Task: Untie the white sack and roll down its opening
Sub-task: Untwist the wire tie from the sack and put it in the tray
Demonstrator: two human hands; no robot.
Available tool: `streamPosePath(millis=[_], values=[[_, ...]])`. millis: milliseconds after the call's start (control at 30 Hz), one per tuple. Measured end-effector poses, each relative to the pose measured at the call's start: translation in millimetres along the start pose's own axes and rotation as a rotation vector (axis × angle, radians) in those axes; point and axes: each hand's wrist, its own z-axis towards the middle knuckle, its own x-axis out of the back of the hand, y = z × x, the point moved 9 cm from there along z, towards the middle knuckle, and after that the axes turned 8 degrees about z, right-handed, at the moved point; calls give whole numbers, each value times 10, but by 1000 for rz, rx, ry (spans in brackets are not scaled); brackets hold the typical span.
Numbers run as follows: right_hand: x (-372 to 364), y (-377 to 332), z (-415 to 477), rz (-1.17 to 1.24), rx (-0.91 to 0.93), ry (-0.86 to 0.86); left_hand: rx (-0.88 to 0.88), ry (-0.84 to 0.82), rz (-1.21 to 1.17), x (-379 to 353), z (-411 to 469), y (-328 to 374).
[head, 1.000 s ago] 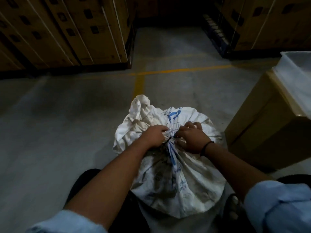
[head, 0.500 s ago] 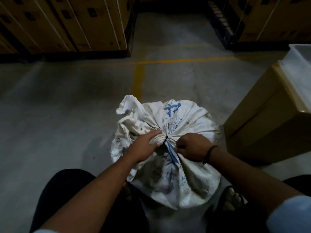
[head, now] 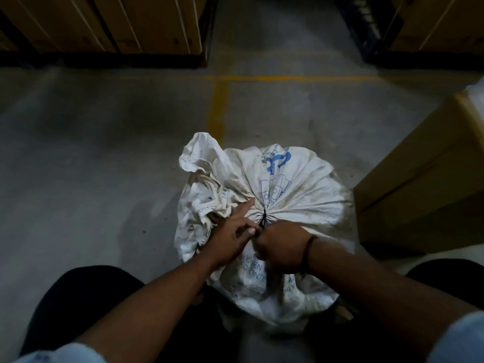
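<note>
Right hand (head: 282, 247) pinches tie (head: 262, 218); left hand (head: 230, 239) touches white sack (head: 301, 189).

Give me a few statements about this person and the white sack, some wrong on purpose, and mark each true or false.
1. A dark tie binds the white sack shut. True.
2. The sack stands on a table. False: it stands on the concrete floor.
3. A dark wristband sits at the right hand's wrist. True.
4. The cardboard box stands left of the sack. False: it stands to the right.
5. The left hand holds scissors. False: it holds no tool; its forefinger lies straight on the sack.
</note>
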Motion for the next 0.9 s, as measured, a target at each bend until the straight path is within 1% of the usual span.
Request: streamPosePath(millis=[33,100,167,267,333,433,500,567,667,733,767,900], values=[[-9,-60,51,5,25,-19,8,-14,-13,-18,6,-6],[-15,-78,103,22,45,-49,95,-50,-88,-52,32,-23],[-35,-39,127,40,76,-67,163,-43,-138,-74,82,-75],[-59,1,148,85,125,-65,138,-41,-42,-124,182,-87],[-79,11,184,103,136,-81,128,-14,-74,-122,224,-73],[-74,47,245,178,129,-126,145,-23,-157,-97,255,-70],[-20,160,279,271,95,-127,135,-43,-128,-69,266,-55],[118,426,325,371,35,-34,113,-70,-95,-86,270,-50],[376,895,383,471,-59,209,156,-53,-166,-57,250,-41],[444,1074,412,500,-102,313,138,-35,-57,-24,266,-28],[429,1114,438,504,-119,329,125,-35,-19,-26,265,-14],[326,1100,554,472,-137,308,135,-33,-11,-33,267,-46]])
